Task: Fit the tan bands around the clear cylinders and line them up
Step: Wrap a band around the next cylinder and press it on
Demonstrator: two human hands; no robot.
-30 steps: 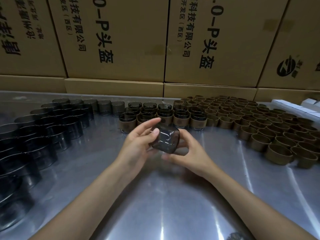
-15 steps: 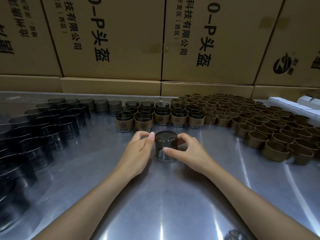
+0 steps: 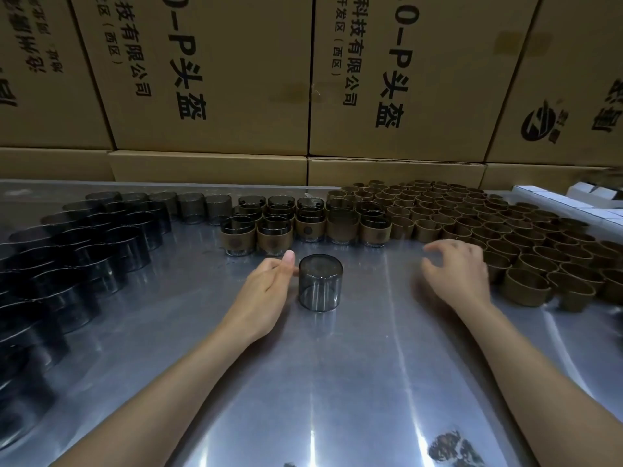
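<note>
Clear cylinder [image 3: 320, 282] upright on steel table [image 3: 337, 382], frame centre. Left hand [image 3: 266, 291] alongside, thumb touching its upper wall, fingers hidden. Right hand [image 3: 458, 267] blurred, loosely spread, empty, beside tan bands [image 3: 526, 286] at right.

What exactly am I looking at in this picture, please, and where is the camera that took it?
There is no machine: a person wears the camera on the head, looking down at both bare hands. On the shiny metal table stands one clear cylinder; the left hand touches its side, and the right hand, empty, reaches toward the loose tan bands on the right. Bare cylinders crowd the left, finished banded ones line up behind, before cardboard boxes.
</note>
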